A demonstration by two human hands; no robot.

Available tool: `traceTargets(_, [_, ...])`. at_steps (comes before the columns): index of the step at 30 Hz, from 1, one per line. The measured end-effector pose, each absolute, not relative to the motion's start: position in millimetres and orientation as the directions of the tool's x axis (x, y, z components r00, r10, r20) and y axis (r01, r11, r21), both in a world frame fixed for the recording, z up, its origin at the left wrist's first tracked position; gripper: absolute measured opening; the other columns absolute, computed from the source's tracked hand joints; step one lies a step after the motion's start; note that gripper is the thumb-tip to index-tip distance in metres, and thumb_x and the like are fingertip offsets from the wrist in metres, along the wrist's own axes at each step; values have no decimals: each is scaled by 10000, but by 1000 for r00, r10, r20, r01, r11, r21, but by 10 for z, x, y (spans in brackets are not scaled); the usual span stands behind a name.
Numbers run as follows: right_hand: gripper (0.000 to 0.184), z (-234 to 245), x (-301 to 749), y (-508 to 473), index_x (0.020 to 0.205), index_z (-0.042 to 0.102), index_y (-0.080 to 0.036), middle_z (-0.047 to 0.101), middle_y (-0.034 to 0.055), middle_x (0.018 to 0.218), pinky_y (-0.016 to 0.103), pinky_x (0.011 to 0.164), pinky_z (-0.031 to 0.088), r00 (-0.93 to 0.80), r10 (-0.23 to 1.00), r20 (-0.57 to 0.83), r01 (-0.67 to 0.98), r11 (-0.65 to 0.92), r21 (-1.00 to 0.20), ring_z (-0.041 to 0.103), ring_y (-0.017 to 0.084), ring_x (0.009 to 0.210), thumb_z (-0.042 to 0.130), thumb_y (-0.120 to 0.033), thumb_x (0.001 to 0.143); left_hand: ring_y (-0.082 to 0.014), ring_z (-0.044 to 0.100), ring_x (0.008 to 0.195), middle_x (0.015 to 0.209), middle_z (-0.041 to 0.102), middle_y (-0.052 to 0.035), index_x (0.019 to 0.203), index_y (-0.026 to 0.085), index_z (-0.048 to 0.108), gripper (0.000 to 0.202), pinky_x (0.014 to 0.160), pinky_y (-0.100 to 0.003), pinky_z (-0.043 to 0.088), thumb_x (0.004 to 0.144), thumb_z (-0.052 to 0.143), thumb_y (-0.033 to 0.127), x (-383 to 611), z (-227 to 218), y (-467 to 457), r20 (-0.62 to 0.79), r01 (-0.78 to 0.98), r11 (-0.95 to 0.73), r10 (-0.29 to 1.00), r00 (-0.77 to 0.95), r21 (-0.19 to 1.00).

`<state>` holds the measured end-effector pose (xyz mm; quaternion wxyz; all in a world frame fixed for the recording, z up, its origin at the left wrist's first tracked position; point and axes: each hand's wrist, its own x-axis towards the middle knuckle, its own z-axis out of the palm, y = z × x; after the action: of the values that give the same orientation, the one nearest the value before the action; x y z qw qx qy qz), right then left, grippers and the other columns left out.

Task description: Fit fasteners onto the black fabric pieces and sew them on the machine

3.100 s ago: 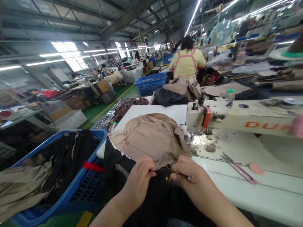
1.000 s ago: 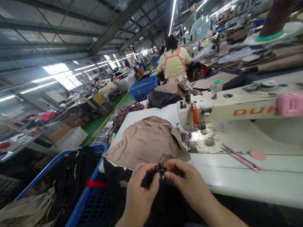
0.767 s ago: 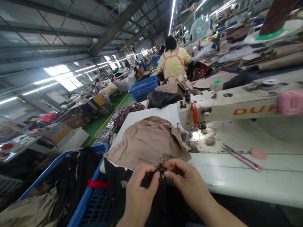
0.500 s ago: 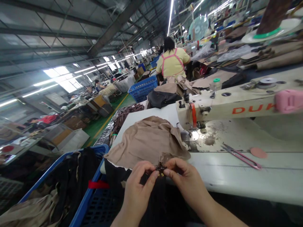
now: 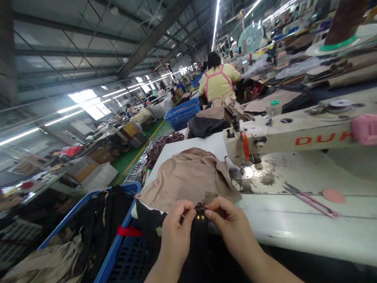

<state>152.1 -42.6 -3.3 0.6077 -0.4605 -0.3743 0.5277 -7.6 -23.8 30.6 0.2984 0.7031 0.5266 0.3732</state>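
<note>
My left hand (image 5: 176,232) and my right hand (image 5: 228,226) meet at the table's front edge. Both pinch a black fabric piece (image 5: 200,239) with small brass studs at its top, which hangs down over the edge. Just beyond my fingers lies a heap of tan fabric (image 5: 188,177) with a black lining under it. Right of the heap stands the cream sewing machine (image 5: 294,139), its needle end close to the tan fabric.
Pink-handled thread snips (image 5: 312,196) and a pink disc (image 5: 333,195) lie on the white table (image 5: 294,228). A blue basket (image 5: 118,243) of dark and tan cloth stands at my left. Ahead, a person in a yellow shirt (image 5: 219,80) sits beside another blue basket (image 5: 184,112).
My hands have drawn closer together on the studded black piece at the table's edge. The view has shifted slightly; the tan heap and machine stay where they were.
</note>
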Motion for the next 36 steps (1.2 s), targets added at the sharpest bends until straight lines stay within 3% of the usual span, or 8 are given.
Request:
traceTargets(3, [275, -40, 1521, -385, 645, 607, -201, 588, -40, 605, 258, 598, 424, 107, 994, -36, -389, 8, -921, 521, 137, 613, 774, -416, 678, -159, 572, 677, 711, 595, -2, 809, 166, 615, 327, 657, -259, 482, 904, 665, 474, -85, 297, -164, -106, 265, 44, 969, 223, 963])
traceTargets(5, [306, -52, 1521, -373, 643, 596, -201, 568, -45, 584, 255, 588, 417, 92, 995, -27, -408, 13, -913, 506, 131, 594, 782, -441, 680, -152, 568, 677, 721, 594, -2, 830, 160, 611, 359, 671, -260, 485, 905, 659, 509, -107, 314, -137, -170, 226, 106, 944, 284, 968])
traceTargets(8, [298, -66, 1517, -393, 656, 599, -202, 563, -41, 591, 255, 587, 413, 120, 992, -31, -382, 18, -924, 507, 136, 603, 763, -444, 711, -157, 573, 725, 790, 600, -10, 879, 175, 628, 262, 690, -257, 487, 938, 641, 430, -150, 391, -147, 16, 418, -140, 958, 286, 897])
traceTargets(11, [252, -61, 1502, -437, 672, 609, -204, 585, -28, 634, 265, 614, 425, 155, 988, -8, -292, 38, -956, 532, 153, 644, 721, -413, 757, -190, 620, 916, 1000, 628, -52, 1004, 213, 681, 103, 822, -292, 519, 976, 596, 264, -198, 509, -188, 342, 586, -516, 856, 388, 625])
traceTargets(15, [197, -46, 1464, -483, 721, 627, -209, 628, -9, 699, 284, 679, 454, 187, 980, 72, -173, 105, -979, 581, 175, 709, 653, -369, 832, -188, 619, 1007, 1117, 621, -68, 1174, 265, 679, 268, 875, -303, 521, 994, 542, 122, -258, 642, -213, 450, 594, -754, 650, 612, 280])
traceTargets(20, [185, -33, 1425, -516, 751, 640, -216, 663, 7, 747, 279, 672, 463, 215, 964, 155, -80, 176, -981, 607, 185, 739, 624, -349, 879, -228, 618, 991, 1085, 657, -99, 1199, 186, 650, 254, 879, -380, 524, 988, 544, 92, -280, 727, -197, 431, 610, -792, 545, 719, -17])
traceTargets(25, [152, -32, 1417, -527, 760, 659, -218, 676, 6, 762, 269, 670, 463, 250, 948, 195, -42, 211, -976, 613, 179, 740, 626, -296, 885, -245, 644, 1030, 1099, 715, -122, 1248, 145, 637, 279, 897, -402, 519, 1033, 462, 119, -292, 768, -221, 398, 501, -838, 392, 829, -218])
traceTargets(36, [119, -109, 1384, -520, 775, 674, -234, 680, -5, 759, 269, 683, 465, 270, 935, 231, -14, 244, -970, 617, 178, 736, 634, -266, 882, -236, 636, 988, 1052, 721, -124, 1189, 83, 646, 276, 893, -395, 517, 1051, 409, 111, -261, 715, -219, 439, 444, -844, 290, 850, -302])
